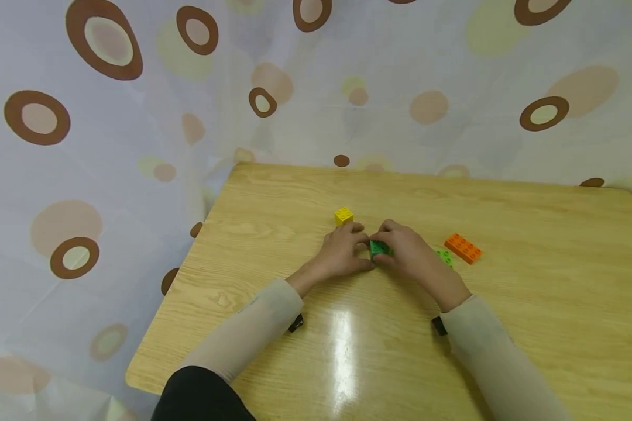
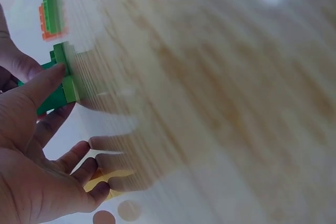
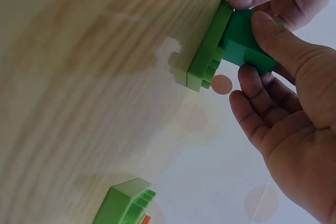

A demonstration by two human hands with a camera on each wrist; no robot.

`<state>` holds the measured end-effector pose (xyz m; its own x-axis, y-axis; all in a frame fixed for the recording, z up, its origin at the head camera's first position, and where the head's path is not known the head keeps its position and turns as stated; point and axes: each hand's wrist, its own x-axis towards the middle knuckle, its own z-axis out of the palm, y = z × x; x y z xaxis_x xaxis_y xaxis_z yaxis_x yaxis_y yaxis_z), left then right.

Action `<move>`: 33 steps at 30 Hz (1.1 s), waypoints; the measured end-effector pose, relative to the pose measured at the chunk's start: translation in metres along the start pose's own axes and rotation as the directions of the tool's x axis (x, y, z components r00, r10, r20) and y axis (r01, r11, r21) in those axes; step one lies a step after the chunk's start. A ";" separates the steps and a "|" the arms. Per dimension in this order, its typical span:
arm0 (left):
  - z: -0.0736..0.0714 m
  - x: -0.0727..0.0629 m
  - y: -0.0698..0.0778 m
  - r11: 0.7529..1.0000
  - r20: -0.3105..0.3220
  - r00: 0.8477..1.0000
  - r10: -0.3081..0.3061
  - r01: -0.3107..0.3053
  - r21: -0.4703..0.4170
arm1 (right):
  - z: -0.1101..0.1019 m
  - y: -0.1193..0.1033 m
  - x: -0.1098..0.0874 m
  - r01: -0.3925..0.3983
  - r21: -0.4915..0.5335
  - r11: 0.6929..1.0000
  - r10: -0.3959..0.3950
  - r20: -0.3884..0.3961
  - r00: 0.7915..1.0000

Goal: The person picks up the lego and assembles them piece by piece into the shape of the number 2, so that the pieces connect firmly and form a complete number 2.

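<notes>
Near the middle of the table, both hands meet at a dark green toy brick (image 1: 380,248) that stands on a longer light green brick (image 3: 209,44). My right hand (image 1: 408,251) grips the dark green brick, its thumb on one side and fingers curled at the other. With thumb and index finger, my left hand (image 1: 342,251) pinches one end of the light green brick; its other fingers are spread apart near a yellow brick (image 1: 343,215). In the head view the hands hide most of the joined bricks.
Right of the right hand lie an orange brick (image 1: 463,248) and another light green brick (image 1: 445,257), partly hidden by the wrist. The wooden table (image 1: 548,304) meets a patterned cloth (image 1: 390,70) at its back and left edges.
</notes>
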<state>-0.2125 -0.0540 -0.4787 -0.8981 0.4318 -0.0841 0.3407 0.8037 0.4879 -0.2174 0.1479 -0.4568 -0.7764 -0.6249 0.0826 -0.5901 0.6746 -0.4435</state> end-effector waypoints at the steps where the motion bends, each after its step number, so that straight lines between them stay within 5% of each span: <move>1: -0.001 0.000 0.001 1.000 -0.006 1.000 -0.001 0.001 -0.003 | -0.001 0.000 0.000 0.000 0.005 1.000 0.000 0.001 1.000; 17: -0.003 0.000 0.007 1.000 -0.014 1.000 0.002 -0.002 0.011 | -0.005 0.007 -0.009 -0.030 0.061 0.998 0.031 -0.019 0.999; 23: -0.003 -0.004 0.002 0.999 0.054 0.999 0.002 0.000 -0.036 | -0.027 0.037 -0.038 -0.165 0.239 0.957 0.180 -0.042 0.983; 29: -0.007 -0.012 -0.006 0.994 0.073 0.997 0.009 -0.001 -0.105 | -0.050 0.078 -0.080 -0.278 0.240 0.930 0.299 -0.056 0.953; 33: -0.009 -0.013 -0.012 0.971 0.045 0.999 0.021 -0.010 -0.238 | -0.051 0.106 -0.107 -0.316 0.273 0.908 0.343 -0.054 0.938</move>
<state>-0.2071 -0.0725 -0.4758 -0.8774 0.4663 -0.1128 0.2734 0.6792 0.6811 -0.2083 0.3062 -0.4670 -0.9423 -0.3336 -0.0263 -0.2301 0.7030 -0.6729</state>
